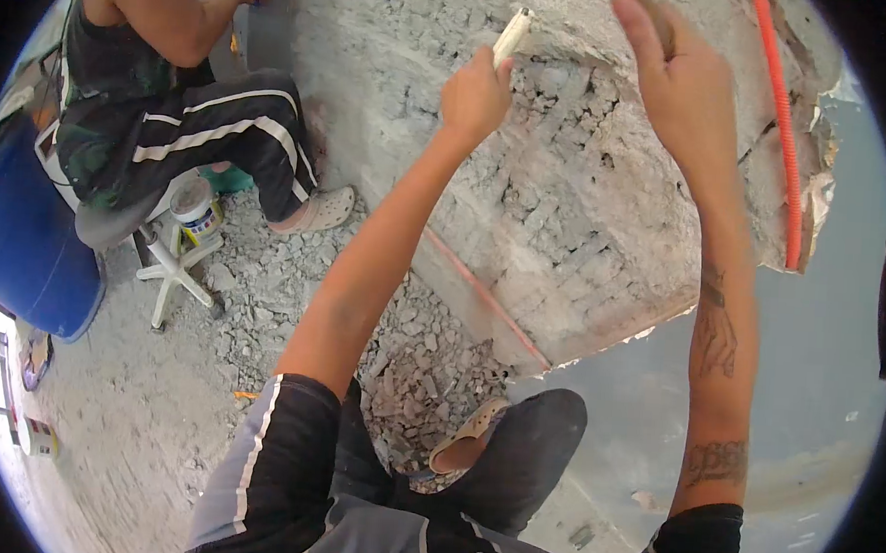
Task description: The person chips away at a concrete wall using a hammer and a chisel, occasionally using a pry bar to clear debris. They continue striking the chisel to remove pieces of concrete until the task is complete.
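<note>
My left hand (475,96) is closed around a pale, narrow stick-like tool (513,38), which points up and away from me and has a small dark end. Behind it rises a rough, chipped wall (558,182) with bare, broken masonry. My right hand (685,94) is raised at the top edge, nearer the wall's right part. Its fingers are curled and the thumb points up. What it grips is cut off by the frame and cannot be made out. An orange corrugated conduit (786,144) runs down the wall to the right of this hand.
Grey rubble (418,375) lies along the wall's foot, by my shoe (467,436). A co-worker (162,92) sits on a wheeled stool (175,272) at left, near a small paint bucket (196,209) and a blue barrel (30,225). A thin reddish pipe (487,297) crosses the lower wall.
</note>
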`<state>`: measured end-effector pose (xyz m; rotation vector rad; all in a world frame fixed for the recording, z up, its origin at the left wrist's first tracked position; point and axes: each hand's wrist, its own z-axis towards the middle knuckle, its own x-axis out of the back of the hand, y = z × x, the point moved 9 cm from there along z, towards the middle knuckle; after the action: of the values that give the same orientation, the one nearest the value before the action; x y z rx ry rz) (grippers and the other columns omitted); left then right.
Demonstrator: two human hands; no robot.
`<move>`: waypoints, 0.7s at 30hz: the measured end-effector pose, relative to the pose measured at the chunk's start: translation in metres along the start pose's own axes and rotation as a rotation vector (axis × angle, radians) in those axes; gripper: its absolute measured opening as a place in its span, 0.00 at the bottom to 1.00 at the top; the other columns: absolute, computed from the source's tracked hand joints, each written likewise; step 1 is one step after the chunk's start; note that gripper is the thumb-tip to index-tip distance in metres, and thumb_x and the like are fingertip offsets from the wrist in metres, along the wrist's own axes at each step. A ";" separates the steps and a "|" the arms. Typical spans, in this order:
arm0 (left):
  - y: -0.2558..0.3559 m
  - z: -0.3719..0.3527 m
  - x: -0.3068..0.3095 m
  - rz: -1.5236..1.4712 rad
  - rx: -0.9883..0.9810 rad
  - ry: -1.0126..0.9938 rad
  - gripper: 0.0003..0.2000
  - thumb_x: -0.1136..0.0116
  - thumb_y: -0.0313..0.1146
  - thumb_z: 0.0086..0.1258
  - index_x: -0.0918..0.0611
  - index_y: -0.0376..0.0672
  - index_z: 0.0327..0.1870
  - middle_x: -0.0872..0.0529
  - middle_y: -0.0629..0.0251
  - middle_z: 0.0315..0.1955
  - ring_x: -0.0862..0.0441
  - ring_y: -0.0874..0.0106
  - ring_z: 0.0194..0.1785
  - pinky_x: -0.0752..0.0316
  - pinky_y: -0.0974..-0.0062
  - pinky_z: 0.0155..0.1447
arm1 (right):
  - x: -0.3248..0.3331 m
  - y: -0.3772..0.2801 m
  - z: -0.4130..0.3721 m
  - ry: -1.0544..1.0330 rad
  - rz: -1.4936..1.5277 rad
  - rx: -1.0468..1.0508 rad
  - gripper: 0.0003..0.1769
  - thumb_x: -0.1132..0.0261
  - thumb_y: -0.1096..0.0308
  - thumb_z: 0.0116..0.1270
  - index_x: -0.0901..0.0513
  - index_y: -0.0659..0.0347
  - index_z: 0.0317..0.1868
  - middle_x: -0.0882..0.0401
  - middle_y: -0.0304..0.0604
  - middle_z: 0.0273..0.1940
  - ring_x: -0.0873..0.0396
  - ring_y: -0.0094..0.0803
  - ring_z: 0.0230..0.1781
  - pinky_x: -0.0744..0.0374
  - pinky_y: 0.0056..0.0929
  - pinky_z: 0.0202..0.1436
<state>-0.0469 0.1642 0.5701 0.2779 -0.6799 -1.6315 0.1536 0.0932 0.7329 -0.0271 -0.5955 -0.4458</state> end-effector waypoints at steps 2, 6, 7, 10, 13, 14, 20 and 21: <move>-0.002 -0.001 -0.004 0.007 0.000 -0.007 0.15 0.49 0.44 0.74 0.27 0.38 0.38 0.17 0.46 0.23 0.18 0.45 0.27 0.27 0.48 0.32 | 0.021 -0.019 -0.003 0.155 0.180 0.023 0.28 0.44 0.46 0.73 0.25 0.66 0.29 0.29 0.51 0.19 0.29 0.38 0.20 0.34 0.36 0.25; 0.004 -0.004 0.002 0.034 -0.005 0.010 0.15 0.49 0.44 0.74 0.27 0.38 0.38 0.17 0.46 0.23 0.19 0.45 0.27 0.26 0.49 0.31 | -0.063 0.041 -0.020 -0.076 -0.073 -0.035 0.26 0.44 0.44 0.71 0.17 0.62 0.36 0.18 0.54 0.26 0.18 0.53 0.28 0.23 0.47 0.31; 0.003 -0.004 0.001 0.030 -0.001 0.012 0.15 0.49 0.44 0.74 0.27 0.38 0.38 0.17 0.46 0.23 0.19 0.45 0.27 0.26 0.49 0.31 | -0.092 0.067 -0.020 -0.224 -0.106 -0.036 0.28 0.44 0.43 0.71 0.17 0.62 0.33 0.18 0.54 0.26 0.18 0.53 0.28 0.22 0.45 0.32; 0.002 0.002 -0.002 0.004 -0.025 0.021 0.15 0.49 0.44 0.74 0.28 0.38 0.37 0.17 0.47 0.22 0.19 0.45 0.26 0.26 0.49 0.31 | -0.062 0.049 -0.001 -0.222 -0.108 -0.100 0.30 0.46 0.40 0.70 0.17 0.62 0.33 0.18 0.53 0.26 0.18 0.52 0.27 0.21 0.43 0.34; 0.000 -0.003 -0.005 0.014 0.009 -0.013 0.15 0.49 0.43 0.74 0.28 0.38 0.37 0.18 0.47 0.21 0.19 0.45 0.26 0.26 0.49 0.31 | 0.000 -0.006 0.005 -0.051 0.128 -0.051 0.31 0.44 0.40 0.70 0.17 0.65 0.38 0.22 0.51 0.21 0.21 0.46 0.23 0.24 0.41 0.31; 0.000 -0.004 -0.005 0.019 0.026 -0.024 0.15 0.49 0.44 0.74 0.28 0.39 0.37 0.18 0.47 0.22 0.19 0.45 0.26 0.26 0.49 0.31 | -0.002 -0.012 0.001 -0.049 0.128 -0.055 0.31 0.44 0.40 0.70 0.17 0.65 0.38 0.22 0.51 0.21 0.21 0.46 0.23 0.24 0.41 0.31; 0.001 -0.004 0.000 0.041 0.031 -0.037 0.16 0.51 0.46 0.75 0.27 0.39 0.40 0.17 0.46 0.23 0.19 0.45 0.28 0.27 0.49 0.32 | -0.079 0.051 -0.014 -0.135 -0.017 -0.080 0.30 0.45 0.42 0.71 0.17 0.64 0.34 0.20 0.52 0.23 0.20 0.49 0.24 0.23 0.41 0.30; 0.004 -0.003 0.002 0.042 0.000 -0.045 0.17 0.52 0.46 0.75 0.27 0.38 0.42 0.17 0.46 0.24 0.19 0.44 0.29 0.27 0.48 0.33 | -0.087 0.057 -0.011 -0.264 -0.041 -0.163 0.32 0.45 0.39 0.70 0.17 0.65 0.36 0.19 0.54 0.25 0.19 0.51 0.27 0.23 0.42 0.33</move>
<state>-0.0427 0.1616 0.5702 0.2260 -0.7154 -1.6015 0.1193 0.1776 0.6820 -0.2320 -0.8190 -0.5340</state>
